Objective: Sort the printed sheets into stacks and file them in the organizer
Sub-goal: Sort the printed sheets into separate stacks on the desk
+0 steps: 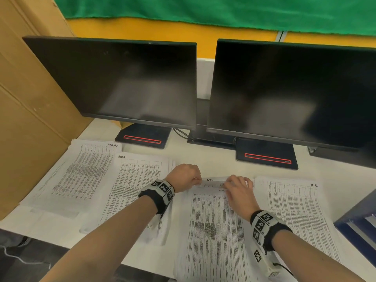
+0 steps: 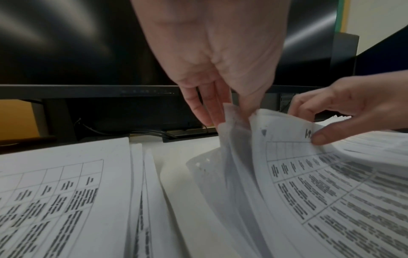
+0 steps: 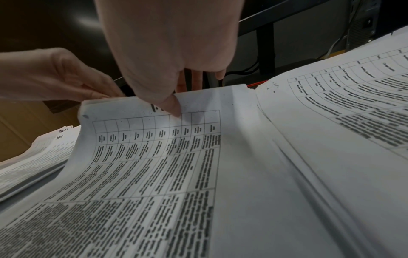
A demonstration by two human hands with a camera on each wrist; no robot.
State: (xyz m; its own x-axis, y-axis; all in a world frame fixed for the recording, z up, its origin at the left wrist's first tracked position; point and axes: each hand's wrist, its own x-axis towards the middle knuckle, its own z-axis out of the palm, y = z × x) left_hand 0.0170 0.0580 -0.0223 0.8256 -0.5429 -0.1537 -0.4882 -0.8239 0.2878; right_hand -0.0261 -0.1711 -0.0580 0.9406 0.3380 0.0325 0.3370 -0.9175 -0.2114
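Observation:
Several stacks of printed sheets lie side by side on the white desk. The middle stack (image 1: 213, 231) is marked "I.T." at its top. My left hand (image 1: 195, 181) pinches the stack's far left corner and lifts it, so the sheets (image 2: 287, 174) curl upward. My right hand (image 1: 228, 185) holds the far edge, with the thumb on the top sheet (image 3: 154, 165) and the fingers behind it. Other stacks lie at far left (image 1: 81, 174), left of centre (image 1: 134, 180) and right, marked "H.R." (image 1: 295, 204). A blue organizer (image 1: 358, 218) shows at the right edge.
Two dark monitors (image 1: 122, 82) (image 1: 295, 92) stand close behind the papers, on stands with red-lined bases (image 1: 143, 137). A cardboard box (image 1: 24, 119) walls off the left side. Cables (image 1: 180, 132) run between the stands. The desk's front edge is near my forearms.

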